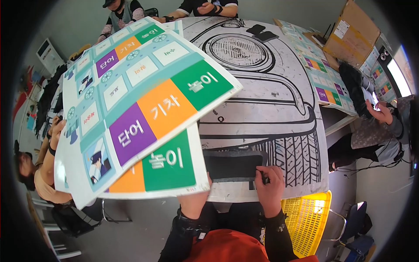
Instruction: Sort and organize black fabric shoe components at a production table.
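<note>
A flat black rectangular piece with a greyish border (233, 167) lies at the table's near edge. My right hand (269, 191) pinches its near right corner between thumb and fingers. At the piece's left end is my left hand (194, 204), its thumb side showing beside a printed sheet (170, 168) that hides most of its fingers. Large sheets with train pictures and purple, orange and green blocks are stacked to the left; the uppermost printed sheet (144, 94) lies askew over the one below.
The white table top (257, 100) bears a black line drawing of a car front. Small black pieces (262, 33) lie at its far end. More printed sheets (321, 74) and a cardboard box (352, 32) stand right. A yellow basket (307, 220) is below. Other people sit around.
</note>
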A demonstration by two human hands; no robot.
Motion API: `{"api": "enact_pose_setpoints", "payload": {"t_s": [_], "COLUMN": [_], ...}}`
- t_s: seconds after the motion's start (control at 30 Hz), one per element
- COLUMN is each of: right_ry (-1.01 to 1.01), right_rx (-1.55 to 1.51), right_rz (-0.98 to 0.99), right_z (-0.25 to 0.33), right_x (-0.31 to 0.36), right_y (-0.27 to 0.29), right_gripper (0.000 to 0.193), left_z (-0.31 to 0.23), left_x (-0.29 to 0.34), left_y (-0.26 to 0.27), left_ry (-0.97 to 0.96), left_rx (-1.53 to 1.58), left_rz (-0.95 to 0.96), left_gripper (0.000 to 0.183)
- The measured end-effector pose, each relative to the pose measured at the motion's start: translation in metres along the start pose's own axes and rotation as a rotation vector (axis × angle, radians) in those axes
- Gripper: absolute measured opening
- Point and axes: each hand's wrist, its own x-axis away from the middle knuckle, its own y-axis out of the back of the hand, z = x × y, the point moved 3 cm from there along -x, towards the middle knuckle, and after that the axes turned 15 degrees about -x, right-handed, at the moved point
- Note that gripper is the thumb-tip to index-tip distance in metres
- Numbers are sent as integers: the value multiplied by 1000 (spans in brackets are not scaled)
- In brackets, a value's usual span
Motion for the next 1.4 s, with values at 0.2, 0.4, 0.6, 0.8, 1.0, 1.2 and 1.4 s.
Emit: {"api": "enact_pose_setpoints", "payload": {"t_s": [0.2,0.4,0.6,0.8,1.0,1.2,1.4], "right_ry": [-13,33,30,44,94,46,69], "right_rx": [30,-15,-22,-27,-76,-92,-97], "right_rz": [-6,8,-9,-3,-30,-51,-63], "right_z": [-5,10,13,20,23,13,14], "right_x": [-3,-4,0,1,2,8,10], "right_y": [3,3,9,16,11,17,15], "right_gripper": [18,18,17,13,16,14,15], "left_z": [-15,33,37,33,7,5,3], "left_x": [-49,19,5,-8,-9,0,-1], "left_y": [26,-21,-8,14,28,20,28], "left_ry": [9,6,-9,-38,-22,12,70], "left_rx": [-82,-60,-4,67,131,58,104], "left_rz": [-6,-11,-39,-61,44,-40,40], "left_gripper": [29,31,33,35,39,28,24]}}
